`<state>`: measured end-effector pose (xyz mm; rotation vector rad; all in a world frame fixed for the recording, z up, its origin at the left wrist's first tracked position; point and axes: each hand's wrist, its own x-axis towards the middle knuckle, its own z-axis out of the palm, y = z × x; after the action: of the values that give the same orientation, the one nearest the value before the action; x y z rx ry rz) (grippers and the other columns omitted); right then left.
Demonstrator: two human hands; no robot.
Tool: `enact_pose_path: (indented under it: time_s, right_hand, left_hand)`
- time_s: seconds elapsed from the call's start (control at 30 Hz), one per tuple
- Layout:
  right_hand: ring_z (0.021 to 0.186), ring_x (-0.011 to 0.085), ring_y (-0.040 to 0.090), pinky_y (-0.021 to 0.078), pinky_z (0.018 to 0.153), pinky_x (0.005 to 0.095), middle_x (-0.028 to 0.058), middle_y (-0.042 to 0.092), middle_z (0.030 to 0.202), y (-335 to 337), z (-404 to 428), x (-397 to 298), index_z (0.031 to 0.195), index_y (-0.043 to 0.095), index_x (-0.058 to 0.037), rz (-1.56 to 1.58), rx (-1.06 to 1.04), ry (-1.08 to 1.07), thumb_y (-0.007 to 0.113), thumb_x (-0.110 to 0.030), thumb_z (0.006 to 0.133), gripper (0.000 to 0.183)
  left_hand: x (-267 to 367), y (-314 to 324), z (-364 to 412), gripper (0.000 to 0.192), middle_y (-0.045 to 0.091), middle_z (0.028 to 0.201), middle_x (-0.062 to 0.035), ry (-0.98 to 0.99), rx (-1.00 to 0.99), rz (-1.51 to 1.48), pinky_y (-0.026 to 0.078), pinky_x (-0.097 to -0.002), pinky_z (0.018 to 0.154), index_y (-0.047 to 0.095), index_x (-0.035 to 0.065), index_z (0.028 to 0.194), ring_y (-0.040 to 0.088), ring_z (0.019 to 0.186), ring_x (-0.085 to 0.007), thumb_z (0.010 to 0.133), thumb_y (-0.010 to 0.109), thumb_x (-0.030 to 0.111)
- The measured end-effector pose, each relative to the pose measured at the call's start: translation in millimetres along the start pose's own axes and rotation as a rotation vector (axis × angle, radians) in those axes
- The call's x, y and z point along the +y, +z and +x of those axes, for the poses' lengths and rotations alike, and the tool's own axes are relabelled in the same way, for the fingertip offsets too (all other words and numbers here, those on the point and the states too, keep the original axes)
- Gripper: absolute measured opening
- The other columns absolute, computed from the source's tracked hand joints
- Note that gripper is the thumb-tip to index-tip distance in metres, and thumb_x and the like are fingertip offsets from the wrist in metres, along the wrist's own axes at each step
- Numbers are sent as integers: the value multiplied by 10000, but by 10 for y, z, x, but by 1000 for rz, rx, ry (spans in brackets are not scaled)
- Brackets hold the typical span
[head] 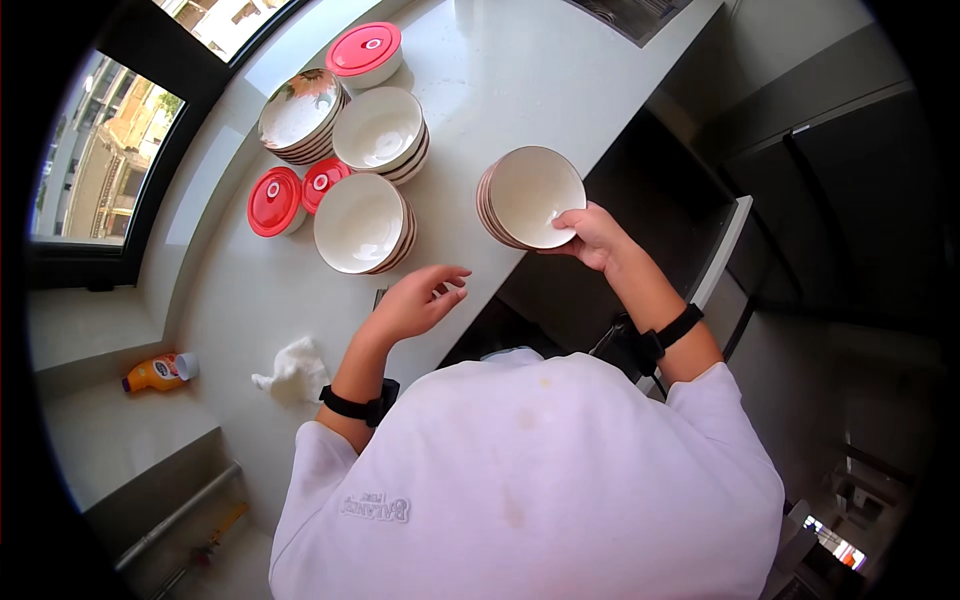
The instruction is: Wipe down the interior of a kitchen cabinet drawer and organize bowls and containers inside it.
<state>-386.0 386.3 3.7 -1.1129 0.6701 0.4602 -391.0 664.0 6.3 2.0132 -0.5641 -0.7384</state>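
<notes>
My right hand grips the rim of a stack of cream bowls near the counter's front edge, thumb inside the top bowl and fingers beneath. Nothing is in my left hand, whose fingers are loosely curled over the counter. Beyond it stand two more stacks of cream bowls, a nearer one and a farther one. Beside them is a stack of floral plates. Round containers with red lids sit around the stacks: one at the far end, a small one and one by the window side.
A white cloth lies crumpled on the light counter, left of my left forearm. An orange bottle lies at the far left. Below the counter's front edge, a dark drawer or cabinet with a pale edge stands open. A window is at upper left.
</notes>
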Motion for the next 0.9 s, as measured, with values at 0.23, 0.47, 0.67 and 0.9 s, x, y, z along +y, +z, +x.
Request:
enact_pose_path:
  time_s: [0.23,0.47,0.67,0.9]
  right_hand:
    - [991,279,573,496,847,432,156,531,1125,-848,-623,283,1209,418,4,159,141,-36,497,27,776,441]
    - [953,280,592,533,764,438,152,553,1087,-1455,-413,822,1192,439,-5,145,234,35,477,18,749,445]
    - [961,298,587,552,722,434,159,549,1078,-1549,296,1375,1209,424,-12,71,238,138,433,34,738,473]
    - [972,325,583,545,717,426,181,525,1130,-1478,1014,1788,1284,355,-20,-69,53,197,433,30,750,542]
  left_hand:
    - [154,506,572,233,604,990,-93,190,-63,273,486,-320,728,574,61,1060,590,871,-224,837,568,129]
    - [-162,1046,1162,79,555,752,-48,706,-205,835,403,-336,758,578,99,784,541,785,-216,720,533,92]
    - [-409,1173,1251,83,510,645,-23,846,-454,1026,383,-308,702,518,120,626,514,683,-188,699,521,157]
    - [-369,1182,1260,89,480,639,-24,794,-414,933,386,-305,693,489,120,616,501,666,-192,656,562,150]
